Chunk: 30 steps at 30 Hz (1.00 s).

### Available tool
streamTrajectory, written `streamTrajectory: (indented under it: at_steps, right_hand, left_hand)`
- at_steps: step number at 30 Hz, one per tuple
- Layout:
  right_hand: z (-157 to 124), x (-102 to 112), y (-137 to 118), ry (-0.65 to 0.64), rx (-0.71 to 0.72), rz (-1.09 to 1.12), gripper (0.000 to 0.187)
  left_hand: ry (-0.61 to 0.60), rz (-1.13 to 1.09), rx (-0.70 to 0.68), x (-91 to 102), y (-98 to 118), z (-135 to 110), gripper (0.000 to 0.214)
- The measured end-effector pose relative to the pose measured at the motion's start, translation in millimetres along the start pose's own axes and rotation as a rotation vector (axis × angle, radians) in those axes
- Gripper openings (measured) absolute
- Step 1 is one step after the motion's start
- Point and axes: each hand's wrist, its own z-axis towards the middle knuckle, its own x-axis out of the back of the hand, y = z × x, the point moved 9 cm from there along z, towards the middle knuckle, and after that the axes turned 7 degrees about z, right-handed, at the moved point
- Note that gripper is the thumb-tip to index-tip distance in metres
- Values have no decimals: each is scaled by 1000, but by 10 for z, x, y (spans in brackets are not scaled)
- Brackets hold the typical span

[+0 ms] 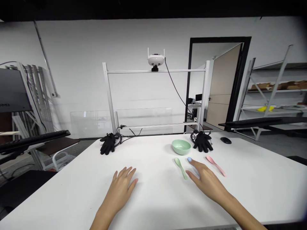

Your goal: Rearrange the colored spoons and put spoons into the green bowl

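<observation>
My left hand (122,188) is over the left part of the white table, palm down, fingers stretched out and holding nothing. On the right, my right hand (207,180) reaches above a blue spoon (189,159), hiding most of its handle; thumb and index finger are apart. Whether the fingers touch the blue spoon I cannot tell. Just left of that hand lies a green spoon (181,167), and to its right a pink spoon (216,165). Behind the spoons stands a light green bowl (181,147), with nothing visible inside.
Two black gloves with cables, one at the back left (108,143) and one right of the bowl (202,141), lie on the white table (153,204). A black mouse (225,140) is further right. A metal frame (155,71) carrying a white camera device (156,60) rises behind.
</observation>
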Motion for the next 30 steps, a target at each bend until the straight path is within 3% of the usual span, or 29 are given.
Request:
streamTrajectory:
  at_steps: [30]
  right_hand:
    - [-57,-31,10,33,14,10,56]
  left_hand:
    - [-8,23,-10,-29,8,1,55]
